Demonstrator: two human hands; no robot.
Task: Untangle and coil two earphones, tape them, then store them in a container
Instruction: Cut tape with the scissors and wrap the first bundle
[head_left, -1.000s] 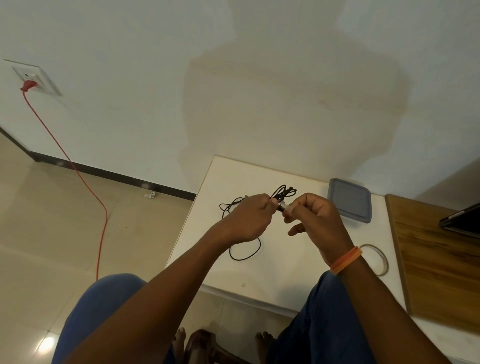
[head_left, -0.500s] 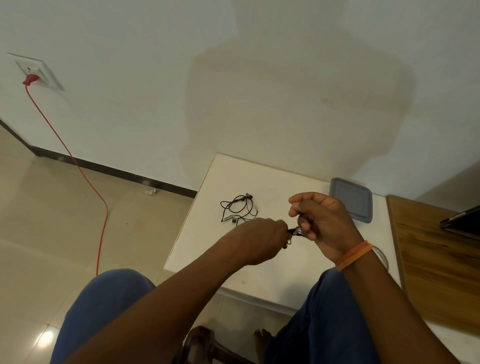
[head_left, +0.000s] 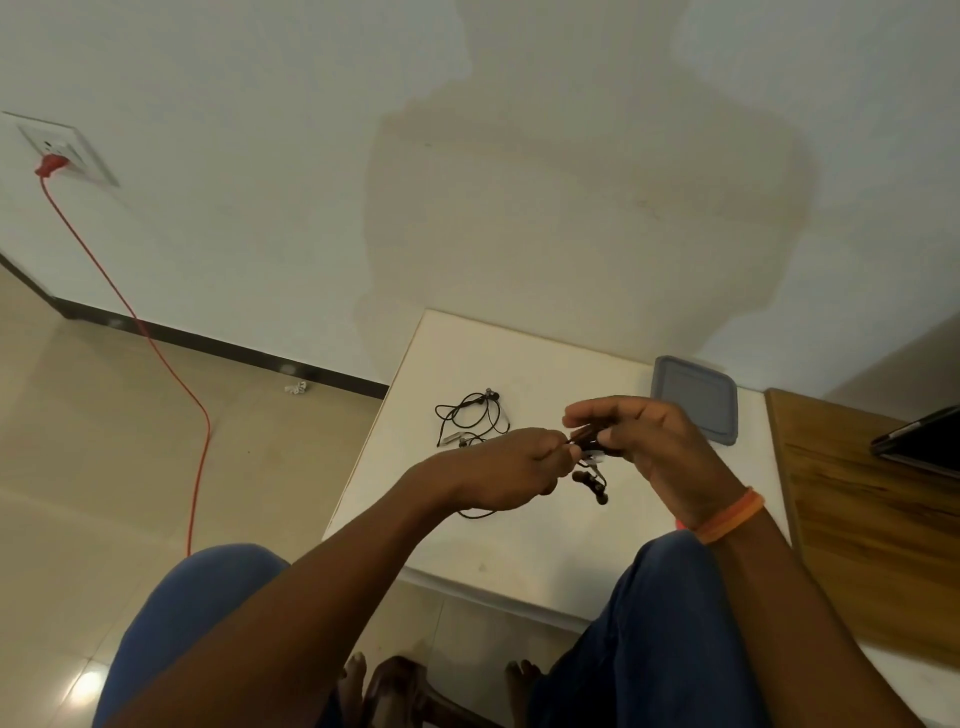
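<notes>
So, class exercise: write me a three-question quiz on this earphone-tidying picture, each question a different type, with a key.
1. True or false: both earphones are in the person's hands.
2. Which hand wears the orange wristband? A left, B right.
3. Fill in: the grey container rests on the white ____.

Key
1. False: one earphone is held between the left hand and right hand; the second earphone lies loose on the table.
2. B.
3. table.
</notes>
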